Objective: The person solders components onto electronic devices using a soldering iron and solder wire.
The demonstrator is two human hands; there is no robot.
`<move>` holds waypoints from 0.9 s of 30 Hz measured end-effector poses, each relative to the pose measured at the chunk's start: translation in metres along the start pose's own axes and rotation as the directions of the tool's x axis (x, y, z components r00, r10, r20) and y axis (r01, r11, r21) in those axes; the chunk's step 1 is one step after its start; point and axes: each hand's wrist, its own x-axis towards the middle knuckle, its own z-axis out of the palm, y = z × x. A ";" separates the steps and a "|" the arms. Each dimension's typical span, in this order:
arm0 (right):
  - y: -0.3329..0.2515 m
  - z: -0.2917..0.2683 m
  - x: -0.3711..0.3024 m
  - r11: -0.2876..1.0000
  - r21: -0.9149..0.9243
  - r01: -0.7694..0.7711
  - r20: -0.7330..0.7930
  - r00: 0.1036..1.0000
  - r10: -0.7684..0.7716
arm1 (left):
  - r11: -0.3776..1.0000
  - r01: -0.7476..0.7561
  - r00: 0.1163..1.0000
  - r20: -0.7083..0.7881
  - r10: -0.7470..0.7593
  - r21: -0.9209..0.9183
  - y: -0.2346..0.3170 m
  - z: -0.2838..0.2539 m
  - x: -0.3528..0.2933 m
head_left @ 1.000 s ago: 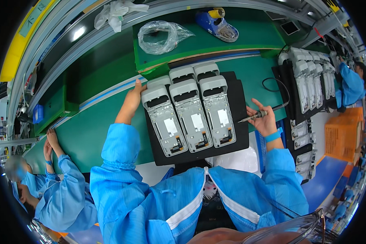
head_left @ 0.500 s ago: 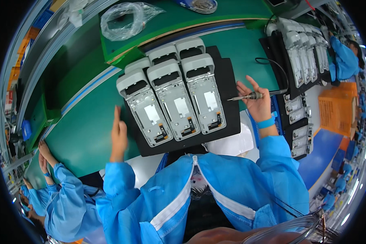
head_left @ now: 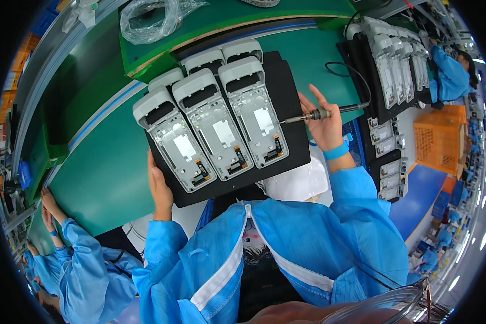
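Note:
A soldering iron [head_left: 317, 114] lies across my right hand [head_left: 326, 129], held near the thumb with the other fingers spread. Its tip points left, over the right edge of a black tray [head_left: 278, 73] and close to the rightmost front housing. My left hand [head_left: 160, 189] touches the tray's left edge, fingers stretched out along it. Three grey handheld-device housings [head_left: 221, 132] lie open side by side on the tray, with small dark and orange parts at their near ends. Behind them are more such housings [head_left: 205, 58], partly hidden.
The green bench [head_left: 102, 173] carries the tray. A raised green shelf [head_left: 205, 32] at the back holds a bagged clear coil [head_left: 151, 21]. More housings [head_left: 397, 59] stand in a black rack at right. An orange crate [head_left: 439, 140] is beyond. A co-worker's hands [head_left: 51, 208] rest at far left.
My left hand has come in against the tray's left edge. The soldering iron in my right hand has moved left, its tip nearer the rightmost housing. The whole view has shifted slightly.

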 end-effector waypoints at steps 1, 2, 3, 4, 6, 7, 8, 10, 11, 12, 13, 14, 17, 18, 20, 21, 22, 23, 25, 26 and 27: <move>0.000 0.000 0.002 1.000 -0.010 -0.012 0.015 1.000 0.012 | 0.998 0.003 1.000 0.013 -0.004 0.063 -0.004 -0.004 0.002; -0.001 0.001 0.003 1.000 -0.014 -0.016 -0.017 1.000 0.015 | 0.986 0.012 0.999 -0.051 -0.003 0.168 -0.008 -0.004 0.002; -0.004 0.002 0.002 0.984 -0.144 0.102 -0.058 0.992 -0.111 | 0.989 0.006 0.999 -0.048 0.001 0.148 -0.013 -0.009 0.006; -0.007 0.003 -0.001 0.938 -0.277 0.207 -0.057 0.971 -0.232 | 0.982 0.001 0.999 -0.042 0.007 0.188 -0.016 -0.015 0.008; -0.013 0.011 -0.007 0.923 -0.284 0.259 0.024 0.965 -0.263 | 0.973 0.017 0.992 -0.127 0.013 0.231 -0.023 -0.025 0.016; -0.016 0.016 -0.010 0.888 -0.298 0.351 0.149 0.936 -0.320 | 0.978 0.010 0.995 -0.103 0.012 0.210 -0.027 -0.028 0.022; -0.012 0.024 -0.015 0.931 -0.213 0.295 0.081 0.955 -0.284 | 0.990 -0.001 0.993 -0.119 0.018 0.143 -0.030 -0.030 0.029; -0.005 0.041 -0.021 0.894 -0.338 0.293 0.073 0.955 -0.286 | 0.995 -0.014 0.979 -0.201 0.034 0.103 -0.036 -0.029 0.040; -0.001 0.049 -0.020 0.861 -0.441 0.254 0.059 0.965 -0.254 | 0.995 0.018 0.982 -0.187 0.000 0.095 -0.038 -0.025 0.042; 0.004 0.056 -0.017 0.802 -0.494 0.336 0.150 0.941 -0.302 | 0.995 -0.012 0.975 -0.218 0.034 0.101 -0.041 -0.022 0.044; 0.008 0.062 -0.015 0.810 -0.516 0.279 0.117 0.960 -0.256 | 0.992 -0.043 0.964 -0.257 0.072 0.118 -0.043 -0.018 0.046; 0.012 0.067 -0.011 0.781 -0.532 0.328 0.155 0.944 -0.291 | 0.991 -0.062 0.961 -0.262 0.091 0.118 -0.043 -0.017 0.045; 0.023 0.073 -0.006 0.756 -0.557 0.344 0.158 0.938 -0.310 | 0.997 -0.040 0.959 -0.279 0.055 0.060 -0.043 -0.017 0.041; 0.026 0.073 -0.003 0.770 -0.536 0.346 0.147 0.937 -0.318 | 0.995 -0.044 0.962 -0.266 0.068 0.094 -0.043 -0.018 0.039; 0.031 0.073 0.001 0.724 -0.579 0.376 0.157 0.922 -0.353 | 0.993 -0.034 0.964 -0.257 0.063 0.117 -0.043 -0.019 0.037; 0.032 0.073 0.002 0.687 -0.598 0.412 0.168 0.903 -0.394 | 0.987 -0.018 0.957 -0.282 0.063 0.161 -0.042 -0.020 0.038; 0.033 0.073 0.004 0.682 -0.606 0.409 0.159 0.902 -0.401 | 0.989 -0.008 0.960 -0.276 0.050 0.150 -0.042 -0.019 0.037; 0.034 0.073 0.005 0.672 -0.615 0.412 0.162 0.901 -0.403 | 0.991 -0.008 0.967 -0.252 0.042 0.133 -0.042 -0.018 0.038; 0.034 0.074 0.009 0.664 -0.621 0.416 0.174 0.899 -0.401 | 0.997 0.003 0.954 -0.297 0.022 0.083 -0.042 -0.018 0.039; 0.032 0.074 0.009 0.640 -0.652 0.406 0.185 0.904 -0.385 | 0.999 0.013 0.952 -0.307 0.004 0.052 -0.041 -0.018 0.039; 0.031 0.075 0.010 0.615 -0.686 0.389 0.188 0.911 -0.366 | 0.999 0.008 0.957 -0.289 0.007 0.050 -0.041 -0.018 0.039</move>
